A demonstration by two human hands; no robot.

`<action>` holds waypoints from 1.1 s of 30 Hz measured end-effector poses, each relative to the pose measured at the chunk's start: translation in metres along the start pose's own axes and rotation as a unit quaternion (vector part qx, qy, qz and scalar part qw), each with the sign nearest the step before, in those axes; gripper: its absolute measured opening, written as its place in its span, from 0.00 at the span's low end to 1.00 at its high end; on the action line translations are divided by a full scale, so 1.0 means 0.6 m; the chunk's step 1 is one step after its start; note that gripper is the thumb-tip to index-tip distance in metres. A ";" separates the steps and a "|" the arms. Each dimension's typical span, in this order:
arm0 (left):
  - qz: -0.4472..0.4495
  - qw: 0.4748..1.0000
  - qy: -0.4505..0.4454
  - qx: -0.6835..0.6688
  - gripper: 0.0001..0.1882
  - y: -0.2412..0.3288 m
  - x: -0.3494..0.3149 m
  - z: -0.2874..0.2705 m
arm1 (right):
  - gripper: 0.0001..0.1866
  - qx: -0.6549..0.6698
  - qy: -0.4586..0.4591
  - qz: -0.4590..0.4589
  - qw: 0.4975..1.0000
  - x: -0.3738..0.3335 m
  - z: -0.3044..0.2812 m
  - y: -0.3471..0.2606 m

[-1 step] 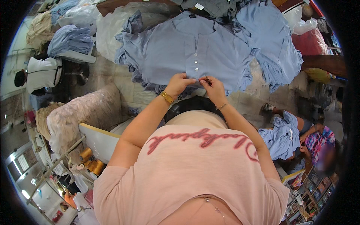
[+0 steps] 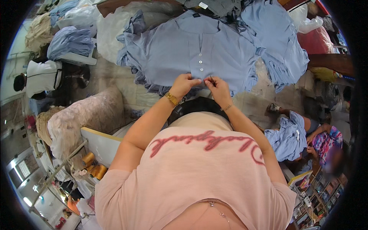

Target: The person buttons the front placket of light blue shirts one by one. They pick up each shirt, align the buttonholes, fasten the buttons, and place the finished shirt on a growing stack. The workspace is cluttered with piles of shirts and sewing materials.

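Observation:
A light blue blouse (image 2: 165, 50) lies spread out in front of me, its neckline away from me and a row of white buttons (image 2: 200, 62) running down the middle placket. At the cloth's near edge, below the buttons, my left hand (image 2: 183, 86) pinches the fabric between thumb and fingers. Close beside it on the right, my right hand (image 2: 220, 90) is closed around a small dark pointed tool, thread snips by the look of it (image 2: 212, 81). Its tip rests near the hem by the left fingertips. More blue cloth bunches under the blouse.
More blue garments (image 2: 274, 46) are heaped at the right. A seated person (image 2: 326, 143) at the lower right handles a blue garment (image 2: 287, 138). Another person in white (image 2: 43, 76) is at far left. A plastic-wrapped bale (image 2: 86, 115) and thread cones (image 2: 97, 171) stand left of me.

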State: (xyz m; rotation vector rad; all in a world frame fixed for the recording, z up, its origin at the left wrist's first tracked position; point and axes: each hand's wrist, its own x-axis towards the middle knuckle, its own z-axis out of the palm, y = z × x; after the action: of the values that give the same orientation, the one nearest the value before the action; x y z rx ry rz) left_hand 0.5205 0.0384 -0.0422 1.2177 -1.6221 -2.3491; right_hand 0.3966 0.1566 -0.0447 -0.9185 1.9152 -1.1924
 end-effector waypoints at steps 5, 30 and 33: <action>0.004 0.999 -0.002 0.050 0.14 0.001 0.003 -0.007 | 0.08 -0.039 0.021 0.038 0.998 -0.004 0.009 -0.011; -0.017 0.999 -0.028 0.030 0.15 0.001 0.014 -0.012 | 0.04 0.114 0.038 0.061 0.991 0.002 -0.003 -0.004; -0.017 0.999 -0.034 0.025 0.14 0.005 0.011 -0.012 | 0.05 0.059 -0.015 0.043 0.997 0.002 -0.018 -0.008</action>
State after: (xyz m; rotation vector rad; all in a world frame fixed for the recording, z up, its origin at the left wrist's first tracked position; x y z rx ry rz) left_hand 0.5195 0.0285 -0.0447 1.1957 -1.7043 -2.4089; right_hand 0.3877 0.1587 -0.0369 -0.7796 1.8209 -1.2218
